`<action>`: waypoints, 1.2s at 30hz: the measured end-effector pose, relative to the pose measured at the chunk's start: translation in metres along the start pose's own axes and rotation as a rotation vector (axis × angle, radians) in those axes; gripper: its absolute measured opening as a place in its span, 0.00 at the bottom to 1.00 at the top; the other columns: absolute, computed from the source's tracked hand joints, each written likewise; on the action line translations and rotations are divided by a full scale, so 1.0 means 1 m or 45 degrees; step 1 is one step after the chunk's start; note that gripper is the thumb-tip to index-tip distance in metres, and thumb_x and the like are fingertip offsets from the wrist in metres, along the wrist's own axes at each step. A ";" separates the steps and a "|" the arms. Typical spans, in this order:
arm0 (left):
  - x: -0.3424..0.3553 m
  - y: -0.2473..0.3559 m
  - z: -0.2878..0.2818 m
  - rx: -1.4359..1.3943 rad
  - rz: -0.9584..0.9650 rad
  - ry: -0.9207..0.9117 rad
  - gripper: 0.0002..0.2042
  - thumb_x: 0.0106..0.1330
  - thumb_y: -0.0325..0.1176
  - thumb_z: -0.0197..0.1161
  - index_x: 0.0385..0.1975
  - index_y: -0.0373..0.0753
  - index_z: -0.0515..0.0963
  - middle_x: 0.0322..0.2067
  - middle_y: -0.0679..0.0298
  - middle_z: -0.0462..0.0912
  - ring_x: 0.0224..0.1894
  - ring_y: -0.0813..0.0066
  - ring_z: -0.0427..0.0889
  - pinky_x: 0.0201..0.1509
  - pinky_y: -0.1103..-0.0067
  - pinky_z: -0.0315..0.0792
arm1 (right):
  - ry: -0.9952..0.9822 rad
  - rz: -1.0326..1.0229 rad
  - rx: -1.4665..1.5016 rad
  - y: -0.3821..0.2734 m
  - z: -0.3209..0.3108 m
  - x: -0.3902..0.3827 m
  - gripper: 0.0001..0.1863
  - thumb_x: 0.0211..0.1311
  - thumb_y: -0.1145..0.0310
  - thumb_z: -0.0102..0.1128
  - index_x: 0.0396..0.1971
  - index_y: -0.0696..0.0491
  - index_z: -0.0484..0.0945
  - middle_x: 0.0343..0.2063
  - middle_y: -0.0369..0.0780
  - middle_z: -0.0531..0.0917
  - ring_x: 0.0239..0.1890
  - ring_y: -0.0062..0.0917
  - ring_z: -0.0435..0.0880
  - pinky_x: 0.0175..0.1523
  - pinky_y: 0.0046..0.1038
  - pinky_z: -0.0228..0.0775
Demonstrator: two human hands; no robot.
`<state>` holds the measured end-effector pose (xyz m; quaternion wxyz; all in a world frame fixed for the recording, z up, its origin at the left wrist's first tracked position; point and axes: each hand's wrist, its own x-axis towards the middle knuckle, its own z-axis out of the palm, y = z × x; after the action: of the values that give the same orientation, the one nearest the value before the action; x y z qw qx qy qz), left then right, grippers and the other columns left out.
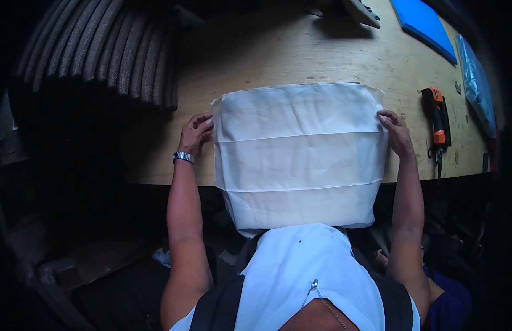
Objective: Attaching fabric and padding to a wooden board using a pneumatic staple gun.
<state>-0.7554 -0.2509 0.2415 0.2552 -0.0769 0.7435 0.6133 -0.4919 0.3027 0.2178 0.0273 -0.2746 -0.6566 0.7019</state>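
- white shirt (300,259), worn, dark straps (217,306) at both shoulders; whether its front touches the cloth, cannot tell.
- white cloth (300,160), one, thin; spread on the desk in front of the person, near part hanging over the near edge; two crosswise lines, shallow ripples between them.
- left hand (197,132), metal-banded watch (183,157) at the wrist; thumb and fingers pinching the cloth's left edge, towards its far end.
- right hand (397,131); thumb and fingers pinching the right edge, about level with the left.
- handling note, by judgement: draw both edges outward with equal, light tension; keep the hands level so the lines run straight; ease the ripples out first; mind the overhang, whose weight could drag the sheet nearer.
- desk (410,71), pale wood, marked surface.
- power screwdriver (437,117), orange and black, lying right of the right hand, cord towards the near edge.
- foam strips (101,49), dark, stacked side by side, far left.
- plastic packet (476,83), pale blue, far right.
- blue panel (424,27), flat, far right corner.
- pale object (362,12), far edge, kind unclear.
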 end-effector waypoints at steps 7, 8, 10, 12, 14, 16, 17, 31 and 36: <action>0.044 0.006 0.023 0.436 0.308 -0.031 0.10 0.63 0.31 0.69 0.43 0.39 0.82 0.43 0.68 0.84 0.40 0.82 0.81 0.44 0.83 0.75 | 0.016 0.009 0.215 -0.015 0.010 0.038 0.14 0.62 0.67 0.67 0.48 0.51 0.82 0.42 0.31 0.82 0.45 0.15 0.76 0.54 0.21 0.67; 0.046 0.012 0.030 0.390 0.257 -0.047 0.10 0.63 0.31 0.69 0.43 0.38 0.83 0.43 0.68 0.85 0.40 0.82 0.81 0.45 0.83 0.75 | -0.025 0.014 0.222 -0.016 0.007 0.039 0.14 0.62 0.68 0.68 0.47 0.51 0.82 0.41 0.31 0.82 0.44 0.15 0.76 0.54 0.21 0.68; 0.052 0.014 0.012 0.454 0.256 0.042 0.09 0.64 0.30 0.69 0.42 0.38 0.82 0.41 0.68 0.85 0.41 0.82 0.80 0.46 0.83 0.74 | -0.021 -0.057 0.216 -0.020 0.011 0.045 0.14 0.61 0.71 0.67 0.47 0.53 0.83 0.41 0.33 0.83 0.42 0.16 0.79 0.53 0.21 0.69; 0.052 0.015 -0.002 0.267 0.376 0.098 0.09 0.63 0.29 0.68 0.42 0.37 0.82 0.40 0.68 0.85 0.41 0.81 0.80 0.48 0.83 0.73 | -0.042 -0.095 0.216 -0.024 0.010 0.047 0.14 0.61 0.72 0.67 0.47 0.54 0.83 0.41 0.34 0.84 0.41 0.17 0.79 0.51 0.20 0.71; 0.050 0.022 -0.007 0.335 0.325 0.120 0.09 0.66 0.30 0.66 0.45 0.40 0.81 0.40 0.69 0.84 0.42 0.82 0.80 0.47 0.84 0.73 | -0.045 -0.113 0.222 -0.028 0.009 0.047 0.13 0.61 0.72 0.67 0.46 0.54 0.83 0.40 0.34 0.84 0.41 0.17 0.80 0.50 0.20 0.71; 0.043 0.027 -0.006 0.299 0.250 0.062 0.11 0.67 0.33 0.65 0.48 0.42 0.80 0.41 0.69 0.84 0.42 0.83 0.80 0.44 0.83 0.73 | -0.107 -0.054 0.270 -0.033 0.011 0.047 0.13 0.61 0.72 0.67 0.46 0.55 0.83 0.41 0.35 0.84 0.40 0.17 0.80 0.49 0.20 0.72; 0.039 0.030 -0.006 0.283 0.212 0.041 0.12 0.68 0.34 0.64 0.50 0.43 0.79 0.41 0.69 0.84 0.42 0.83 0.80 0.43 0.83 0.73 | -0.146 -0.025 0.297 -0.036 0.015 0.048 0.13 0.61 0.72 0.67 0.45 0.56 0.84 0.41 0.35 0.84 0.40 0.17 0.80 0.48 0.20 0.73; 0.052 0.009 -0.018 -0.412 0.329 0.070 0.12 0.70 0.24 0.56 0.52 0.37 0.76 0.40 0.65 0.83 0.44 0.76 0.81 0.53 0.79 0.76 | -0.075 -0.121 0.033 -0.041 0.010 0.058 0.13 0.60 0.73 0.66 0.45 0.56 0.84 0.39 0.36 0.85 0.40 0.19 0.82 0.48 0.21 0.75; 0.047 0.003 -0.036 -0.427 0.297 -0.248 0.10 0.70 0.24 0.54 0.48 0.35 0.77 0.44 0.63 0.81 0.47 0.73 0.80 0.59 0.77 0.72 | -0.081 -0.157 -0.003 -0.049 0.005 0.056 0.14 0.60 0.73 0.67 0.46 0.56 0.84 0.39 0.36 0.85 0.40 0.19 0.82 0.48 0.21 0.76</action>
<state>-0.8074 -0.2750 0.2258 0.2368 0.0276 0.6067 0.7583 -0.5575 0.3267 0.2437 0.0494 -0.2112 -0.6737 0.7065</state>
